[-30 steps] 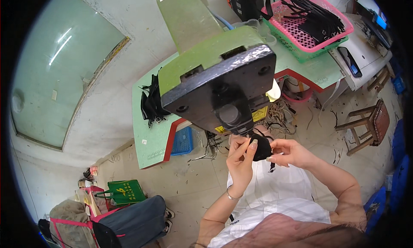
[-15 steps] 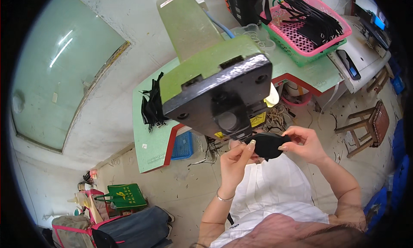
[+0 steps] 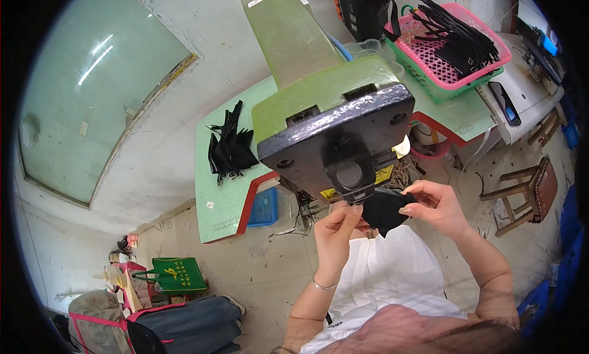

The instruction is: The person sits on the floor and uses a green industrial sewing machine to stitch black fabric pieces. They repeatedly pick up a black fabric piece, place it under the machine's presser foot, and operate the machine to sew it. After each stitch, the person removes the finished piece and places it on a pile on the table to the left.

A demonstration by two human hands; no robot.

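Both hands pinch a small flat black pouch-like piece (image 3: pixel 385 214), its exact kind unclear, just below the head of a green and black press machine (image 3: pixel 331 90). My left hand (image 3: pixel 333 234) is closed at the piece's left edge, its thumb tip close under the machine's dark punch (image 3: pixel 351 179). With thumb and fingers, my right hand (image 3: pixel 437 210) grips the upper right edge. The machine head hides part of the left fingertips and the piece's far edge.
Black strapped pieces (image 3: pixel 230 151) with metal clasps lie on the green table (image 3: pixel 211 222) to the left. At the back right, a pink basket (image 3: pixel 451 84) of similar pieces sits in a green one, near a phone (image 3: pixel 504 103). A wooden stool (image 3: pixel 524 191) stands right.
The view has shifted, so the machine and table appear further right. The black piece has turned a little, showing a broader face, and my left thumb is nearer the punch.
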